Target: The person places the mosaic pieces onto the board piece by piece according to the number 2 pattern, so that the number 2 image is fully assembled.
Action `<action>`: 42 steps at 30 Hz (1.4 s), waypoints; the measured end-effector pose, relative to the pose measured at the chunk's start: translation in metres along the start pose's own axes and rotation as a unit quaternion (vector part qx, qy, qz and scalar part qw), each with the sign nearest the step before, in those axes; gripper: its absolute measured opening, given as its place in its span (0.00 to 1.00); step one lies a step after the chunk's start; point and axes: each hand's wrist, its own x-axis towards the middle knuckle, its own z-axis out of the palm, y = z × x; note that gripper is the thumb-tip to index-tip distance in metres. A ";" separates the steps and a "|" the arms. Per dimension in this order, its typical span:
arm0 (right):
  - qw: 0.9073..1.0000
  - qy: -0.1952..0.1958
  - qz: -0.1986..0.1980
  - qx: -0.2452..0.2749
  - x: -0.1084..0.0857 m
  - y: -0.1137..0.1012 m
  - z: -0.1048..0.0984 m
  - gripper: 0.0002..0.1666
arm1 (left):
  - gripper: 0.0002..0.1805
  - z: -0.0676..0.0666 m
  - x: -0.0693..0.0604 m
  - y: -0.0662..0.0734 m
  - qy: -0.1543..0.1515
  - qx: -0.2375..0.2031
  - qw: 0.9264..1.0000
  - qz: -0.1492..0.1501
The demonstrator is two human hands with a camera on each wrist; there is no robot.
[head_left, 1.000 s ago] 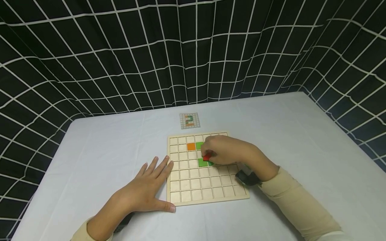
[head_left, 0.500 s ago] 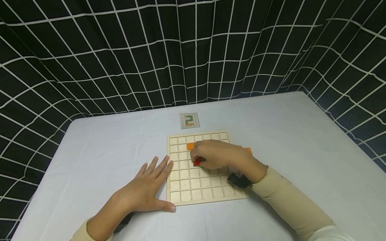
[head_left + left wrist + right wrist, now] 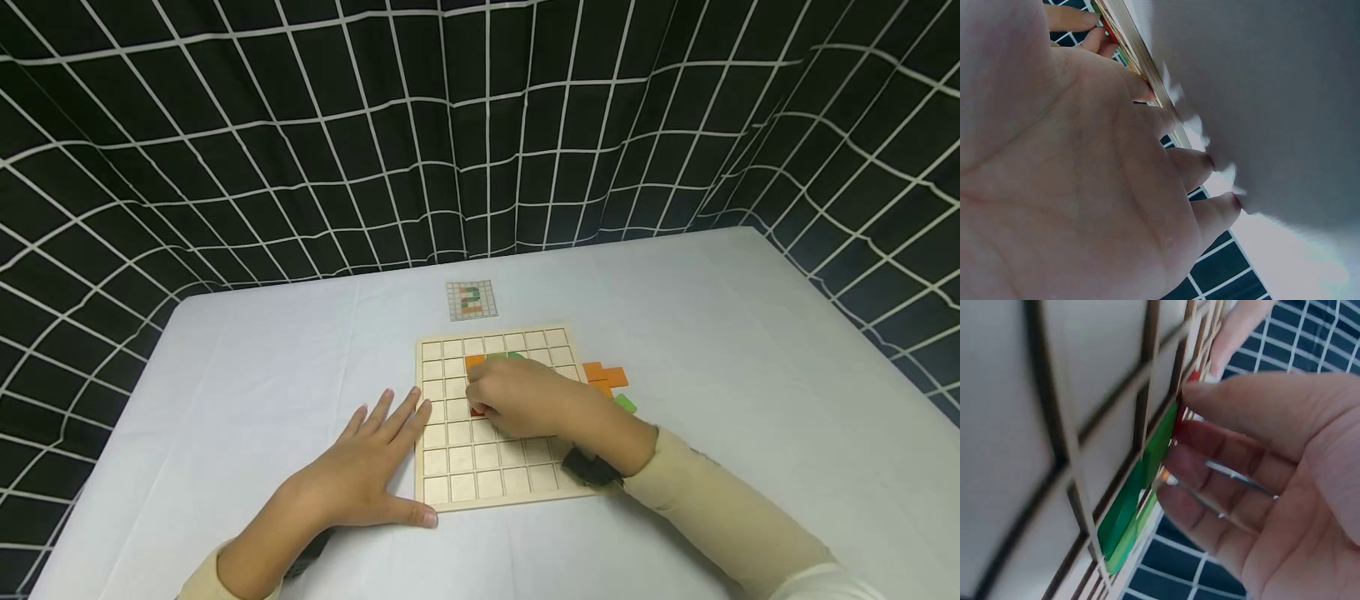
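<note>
Right hand at the wooden grid board, thumb and fingers pinching a red tile.
The red tile sits on the board, left of green tiles; the left hand, fingers spread apart, touches the board's left edge.

red tile: we've got it pinched at our right fingers, mostly hidden, low on the board | light green tile + dark green tile: flat, just beside those fingertips | board: pale wood, gridded, lying flat, our left fingers touching its edge
</note>
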 end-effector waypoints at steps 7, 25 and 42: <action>0.997 0.033 -0.022 -0.072 -0.023 -0.017 0.004 0.02 | 0.69 -0.001 0.001 0.001 -0.002 0.000 1.000 -0.001; 0.998 0.025 0.005 0.059 -0.072 -0.011 0.004 0.14 | 0.69 0.002 0.001 0.000 -0.004 0.001 1.000 -0.007; 0.971 -0.030 0.237 -0.017 -0.126 0.042 -0.024 0.13 | 0.69 0.003 0.002 0.000 -0.001 -0.001 1.000 -0.005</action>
